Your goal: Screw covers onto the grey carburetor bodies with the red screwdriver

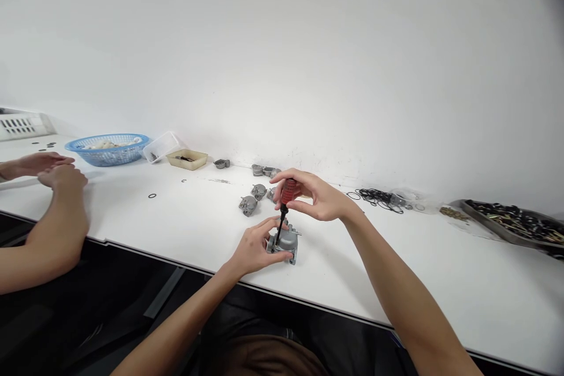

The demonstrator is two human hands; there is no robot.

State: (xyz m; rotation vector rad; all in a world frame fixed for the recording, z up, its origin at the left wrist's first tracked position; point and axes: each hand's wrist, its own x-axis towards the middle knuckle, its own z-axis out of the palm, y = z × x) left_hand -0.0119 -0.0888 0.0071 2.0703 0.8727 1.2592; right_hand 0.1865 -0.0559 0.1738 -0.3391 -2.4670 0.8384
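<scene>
In the head view a grey metal carburetor (288,239) rests on the white table in front of me. My left hand (255,247) grips it from the left, fingers behind and thumb along the near side. A screwdriver (288,191) with a red handle stands nearly upright, slightly tilted, its tip down on the carburetor's left part. My right hand (315,195) closes around the handle from the right. Whatever the tip meets is too small to make out. Just behind lie more grey carburetor parts (248,205), some partly hidden by my right hand.
Black rubber rings (381,198) lie in a heap to the right, near brass pieces (453,213) and a metal tray (497,229) of dark parts. Leftward are a cream tray (187,160), a clear box (162,145) and a blue basket (108,155). A co-worker's hands (61,176) are at far left.
</scene>
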